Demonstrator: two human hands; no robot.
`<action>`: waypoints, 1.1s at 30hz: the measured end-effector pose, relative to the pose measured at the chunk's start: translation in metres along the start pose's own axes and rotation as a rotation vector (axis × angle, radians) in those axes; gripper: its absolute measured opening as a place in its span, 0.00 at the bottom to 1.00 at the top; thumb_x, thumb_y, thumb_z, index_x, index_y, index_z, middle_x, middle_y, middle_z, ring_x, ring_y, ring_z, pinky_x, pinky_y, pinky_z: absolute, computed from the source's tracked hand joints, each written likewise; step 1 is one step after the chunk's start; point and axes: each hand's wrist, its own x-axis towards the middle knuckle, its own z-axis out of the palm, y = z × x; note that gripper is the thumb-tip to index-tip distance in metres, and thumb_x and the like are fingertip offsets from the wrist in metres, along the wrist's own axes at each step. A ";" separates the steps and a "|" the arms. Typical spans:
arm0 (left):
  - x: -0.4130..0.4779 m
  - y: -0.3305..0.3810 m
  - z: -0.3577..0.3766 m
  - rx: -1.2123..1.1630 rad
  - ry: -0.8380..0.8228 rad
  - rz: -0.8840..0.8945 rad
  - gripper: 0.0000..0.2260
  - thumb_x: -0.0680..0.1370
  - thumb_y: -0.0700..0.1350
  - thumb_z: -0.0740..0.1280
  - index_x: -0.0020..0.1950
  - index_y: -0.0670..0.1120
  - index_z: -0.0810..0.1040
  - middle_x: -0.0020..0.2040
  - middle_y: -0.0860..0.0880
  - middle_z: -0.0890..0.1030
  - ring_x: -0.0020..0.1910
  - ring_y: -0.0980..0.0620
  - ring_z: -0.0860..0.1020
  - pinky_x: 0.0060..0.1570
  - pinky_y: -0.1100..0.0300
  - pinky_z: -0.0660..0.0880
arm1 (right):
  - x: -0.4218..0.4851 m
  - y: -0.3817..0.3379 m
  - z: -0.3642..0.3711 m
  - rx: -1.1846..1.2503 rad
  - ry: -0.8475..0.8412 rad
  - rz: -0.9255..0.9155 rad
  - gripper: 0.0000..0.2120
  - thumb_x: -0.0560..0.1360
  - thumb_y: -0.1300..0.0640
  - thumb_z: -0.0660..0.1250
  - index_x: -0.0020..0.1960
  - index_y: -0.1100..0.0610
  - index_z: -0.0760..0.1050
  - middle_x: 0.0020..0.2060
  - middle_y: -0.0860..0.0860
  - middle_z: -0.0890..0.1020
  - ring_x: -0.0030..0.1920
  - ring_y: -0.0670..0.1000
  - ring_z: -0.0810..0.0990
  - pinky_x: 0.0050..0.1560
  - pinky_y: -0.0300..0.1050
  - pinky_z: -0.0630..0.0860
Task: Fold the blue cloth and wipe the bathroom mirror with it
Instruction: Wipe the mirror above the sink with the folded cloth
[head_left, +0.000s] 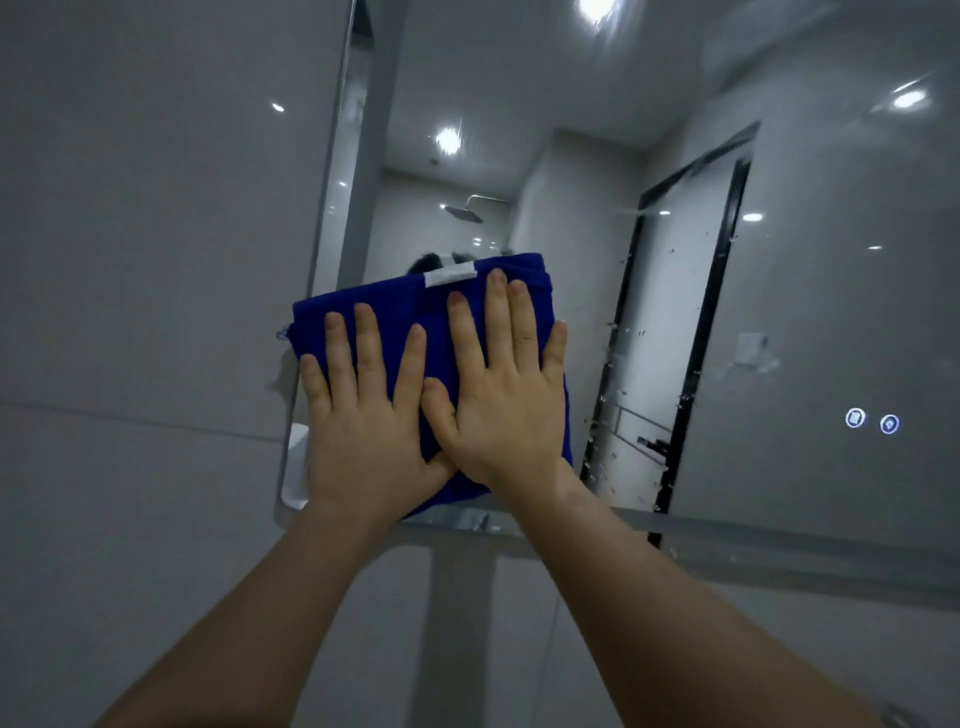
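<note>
Pressing folded blue cloth (395, 306) flat against mirror (810, 291), down near its lower-left corner. Left hand (363, 415) and right hand (506, 410) lying side by side on it, fingers (366, 343) straight, spread, pointing up, not gripping anything. Cloth's long side running roughly left-right. Water drops (612, 327) sitting off to right, so right hand is nearer. Guessing next swipe is heading that way.
</note>
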 end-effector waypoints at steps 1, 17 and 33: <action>-0.002 0.000 0.000 -0.005 0.006 -0.003 0.43 0.67 0.69 0.52 0.74 0.41 0.55 0.71 0.30 0.58 0.70 0.33 0.52 0.66 0.38 0.46 | -0.001 0.000 0.000 0.000 0.004 0.002 0.31 0.73 0.44 0.53 0.72 0.57 0.64 0.72 0.60 0.63 0.72 0.56 0.54 0.70 0.58 0.45; -0.005 0.003 0.002 -0.027 0.020 -0.018 0.42 0.69 0.68 0.51 0.74 0.42 0.55 0.71 0.30 0.57 0.70 0.32 0.51 0.66 0.36 0.47 | -0.005 0.002 0.000 -0.005 0.011 -0.017 0.31 0.73 0.44 0.54 0.72 0.57 0.63 0.72 0.59 0.63 0.73 0.56 0.55 0.71 0.58 0.45; -0.038 0.043 0.017 -0.028 -0.032 -0.331 0.42 0.70 0.67 0.51 0.73 0.38 0.54 0.71 0.26 0.54 0.69 0.26 0.52 0.63 0.29 0.52 | -0.011 0.031 -0.009 -0.020 -0.184 -0.359 0.30 0.74 0.43 0.49 0.72 0.54 0.64 0.73 0.56 0.63 0.73 0.53 0.55 0.72 0.58 0.47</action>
